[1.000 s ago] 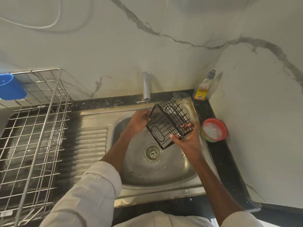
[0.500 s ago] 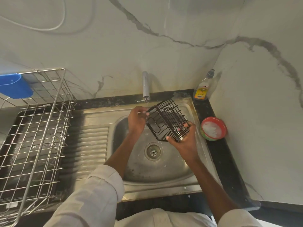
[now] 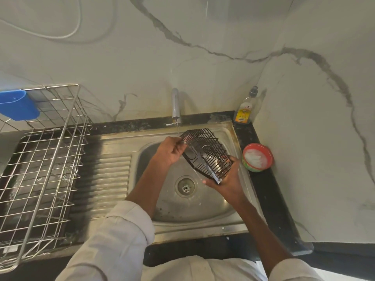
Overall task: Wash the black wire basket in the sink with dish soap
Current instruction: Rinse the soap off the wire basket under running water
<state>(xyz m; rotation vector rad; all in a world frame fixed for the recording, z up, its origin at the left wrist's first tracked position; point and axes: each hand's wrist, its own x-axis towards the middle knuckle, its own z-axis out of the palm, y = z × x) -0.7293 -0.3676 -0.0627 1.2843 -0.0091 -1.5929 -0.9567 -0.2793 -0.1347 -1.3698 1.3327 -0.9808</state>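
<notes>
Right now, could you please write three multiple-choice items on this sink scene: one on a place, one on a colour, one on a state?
1. Where does the dish soap bottle stand?
A. In the back right corner of the counter
B. Inside the drying rack
C. In the sink basin

2. What colour is the cup hung on the drying rack?
A. Red
B. Blue
C. Yellow

3. How is the black wire basket held?
A. By both hands
B. By one hand
C. It lies in the sink

Key: 1 A, against the wall corner. 2 B, plainly blue. 3 A, left hand and right hand grip it under the tap.
</notes>
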